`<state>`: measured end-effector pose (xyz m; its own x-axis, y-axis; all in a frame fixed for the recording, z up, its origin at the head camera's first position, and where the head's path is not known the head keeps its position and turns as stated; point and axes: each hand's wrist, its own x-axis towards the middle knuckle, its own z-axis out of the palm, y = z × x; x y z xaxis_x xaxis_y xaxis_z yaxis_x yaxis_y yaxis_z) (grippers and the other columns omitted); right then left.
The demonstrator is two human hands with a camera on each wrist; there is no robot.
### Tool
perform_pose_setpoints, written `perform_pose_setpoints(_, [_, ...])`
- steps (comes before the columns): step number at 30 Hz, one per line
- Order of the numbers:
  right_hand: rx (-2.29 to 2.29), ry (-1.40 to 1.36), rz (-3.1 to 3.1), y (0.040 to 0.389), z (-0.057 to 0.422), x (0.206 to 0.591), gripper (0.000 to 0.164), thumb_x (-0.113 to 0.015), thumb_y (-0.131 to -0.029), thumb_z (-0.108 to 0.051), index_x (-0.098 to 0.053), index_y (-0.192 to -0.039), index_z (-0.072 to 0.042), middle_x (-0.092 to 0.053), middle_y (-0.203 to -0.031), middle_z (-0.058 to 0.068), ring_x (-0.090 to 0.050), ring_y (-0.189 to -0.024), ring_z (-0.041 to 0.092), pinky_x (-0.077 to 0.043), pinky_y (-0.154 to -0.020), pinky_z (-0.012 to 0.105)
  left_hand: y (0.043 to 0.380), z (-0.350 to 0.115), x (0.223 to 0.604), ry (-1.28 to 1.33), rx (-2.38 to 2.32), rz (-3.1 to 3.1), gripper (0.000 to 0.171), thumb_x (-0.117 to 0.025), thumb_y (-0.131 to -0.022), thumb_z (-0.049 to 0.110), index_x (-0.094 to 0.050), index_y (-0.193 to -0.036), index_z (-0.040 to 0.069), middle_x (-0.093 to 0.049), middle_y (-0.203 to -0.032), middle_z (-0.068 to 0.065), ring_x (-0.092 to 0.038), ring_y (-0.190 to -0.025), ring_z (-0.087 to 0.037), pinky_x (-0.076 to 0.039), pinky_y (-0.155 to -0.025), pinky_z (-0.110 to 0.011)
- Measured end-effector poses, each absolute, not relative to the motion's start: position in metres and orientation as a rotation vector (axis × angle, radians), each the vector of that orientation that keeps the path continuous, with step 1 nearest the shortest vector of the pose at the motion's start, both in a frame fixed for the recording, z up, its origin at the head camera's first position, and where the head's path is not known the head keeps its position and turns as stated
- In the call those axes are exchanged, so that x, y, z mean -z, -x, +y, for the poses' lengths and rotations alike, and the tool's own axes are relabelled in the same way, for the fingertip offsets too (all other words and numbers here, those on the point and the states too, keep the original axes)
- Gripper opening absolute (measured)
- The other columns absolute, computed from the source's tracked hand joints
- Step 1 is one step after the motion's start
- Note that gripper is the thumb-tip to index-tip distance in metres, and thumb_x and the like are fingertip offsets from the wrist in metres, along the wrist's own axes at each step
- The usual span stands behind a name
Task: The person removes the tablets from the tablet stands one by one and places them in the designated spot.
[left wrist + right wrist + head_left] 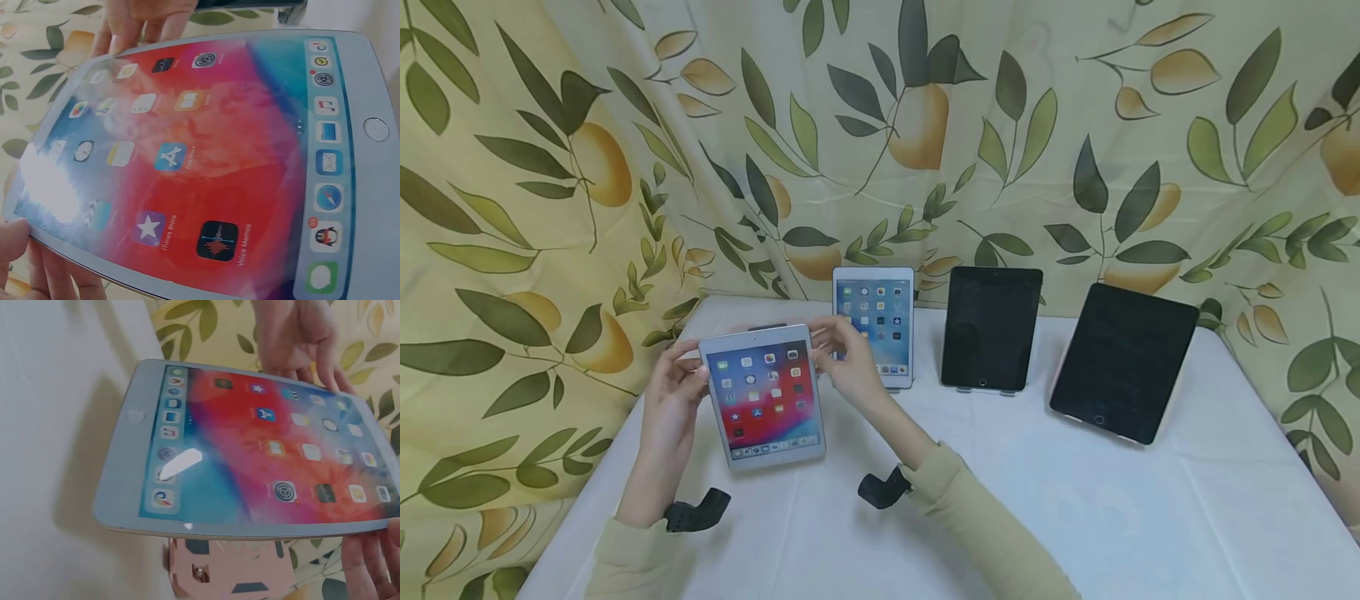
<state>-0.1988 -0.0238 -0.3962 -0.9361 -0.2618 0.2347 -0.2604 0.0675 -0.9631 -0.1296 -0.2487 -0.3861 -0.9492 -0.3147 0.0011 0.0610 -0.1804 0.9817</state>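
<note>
A white tablet [767,398], its lit screen showing app icons over a red and blue wallpaper, is held tilted above the table by both hands. At its left edge my left hand [676,396] grips it, thumb on the front rim and fingers behind. My right hand [847,354] pinches the upper right edge; in the right wrist view its fingers [362,565] reach under that edge. Below the tablet in that view shows a pink folding stand [231,569] with dark grey pads. The tablet hides most of this stand from the head view.
Right of the held tablet, a second white tablet [891,325] with a lit screen stands upright, partly covered by my right hand. Two dark-screened tablets [992,329] lean on stands farther right, the rightmost tablet [1123,362] being larger. A white cloth [1000,500] covers the table; a leaf-patterned curtain [685,192] hangs behind.
</note>
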Motion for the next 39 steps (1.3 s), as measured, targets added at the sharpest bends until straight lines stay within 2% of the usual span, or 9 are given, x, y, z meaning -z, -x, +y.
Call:
perform_pose_setpoints(8, [2.069, 0.494, 2.199, 0.190, -0.020, 0.402, 0.032, -0.060, -0.089, 0.001, -0.058, -0.120, -0.009, -0.065, -0.101, 0.018, -0.063, -0.078, 0.015, -0.059, -0.068, 0.030, 0.123, -0.249, 0.391, -0.442, 2.316, -1.856, 0.033, -0.051, -0.097, 0.005, -0.052, -0.125, 0.022, -0.052, -0.087, 0.010, -0.050, -0.089, -0.007, -0.043, -0.079, -0.021])
perform_pose_setpoints(19, [2.070, 0.349, 2.114, 0.192, -0.020, 0.424, 0.034, -0.062, -0.087, 0.000, -0.060, -0.121, -0.007, -0.065, -0.103, 0.022, -0.067, -0.079, 0.020, -0.060, -0.069, 0.035, 0.122, -0.252, 0.404, -0.552, 2.372, -1.965, 0.031, -0.050, -0.098, 0.006, -0.053, -0.118, 0.030, -0.054, -0.083, 0.012, -0.053, -0.084, -0.005, -0.042, -0.082, -0.024])
perform_pose_setpoints(24, [2.052, 0.256, 2.117, 0.195, -0.025, 0.436, 0.034, -0.062, -0.086, 0.000, -0.061, -0.119, -0.007, -0.066, -0.100, 0.022, -0.066, -0.073, 0.015, -0.060, -0.073, 0.042, 0.123, -0.255, 0.410, -0.574, 2.378, -1.996, 0.029, -0.049, -0.098, 0.007, -0.055, -0.114, 0.031, -0.057, -0.080, 0.013, -0.056, -0.081, -0.004, -0.041, -0.083, -0.025])
perform_pose_setpoints(27, [2.057, 0.209, 2.110, 0.194, -0.027, 0.442, 0.034, -0.062, -0.085, 0.001, -0.061, -0.118, -0.007, -0.066, -0.098, 0.021, -0.065, -0.069, 0.013, -0.060, -0.072, 0.042, 0.124, -0.256, 0.414, -0.581, 2.376, -2.017, 0.029, -0.049, -0.098, 0.007, -0.055, -0.113, 0.031, -0.059, -0.077, 0.014, -0.057, -0.078, -0.005, -0.041, -0.082, -0.026])
perform_pose_setpoints(31, [2.063, 0.220, 2.083, 0.192, -0.027, 0.441, 0.034, -0.061, -0.085, 0.002, -0.061, -0.119, -0.005, -0.065, -0.100, 0.024, -0.065, -0.071, 0.015, -0.060, -0.072, 0.041, 0.126, -0.257, 0.419, -0.621, 2.359, -2.036, 0.028, -0.047, -0.099, 0.007, -0.052, -0.115, 0.029, -0.060, -0.075, 0.014, -0.059, -0.076, -0.005, -0.042, -0.081, -0.026])
perform_pose_setpoints(35, [2.052, 0.256, 2.074, 0.194, -0.029, 0.443, 0.036, -0.060, -0.086, 0.003, -0.059, -0.122, -0.004, -0.063, -0.103, 0.025, -0.066, -0.074, 0.019, -0.059, -0.075, 0.046, 0.127, -0.259, 0.421, -0.653, 2.348, -2.053, 0.028, -0.045, -0.099, 0.007, -0.050, -0.117, 0.028, -0.062, -0.074, 0.015, -0.059, -0.076, -0.005, -0.043, -0.081, -0.026])
perform_pose_setpoints(39, [2.019, 0.288, 2.090, 0.188, -0.028, 0.430, 0.039, -0.057, -0.086, 0.008, -0.056, -0.124, 0.001, -0.061, -0.105, 0.030, -0.066, -0.081, 0.034, -0.057, -0.077, 0.053, 0.127, -0.259, 0.421, -0.681, 2.339, -2.091, 0.026, -0.046, -0.100, 0.011, -0.048, -0.120, 0.027, -0.064, -0.075, 0.016, -0.058, -0.079, -0.007, -0.042, -0.082, -0.026])
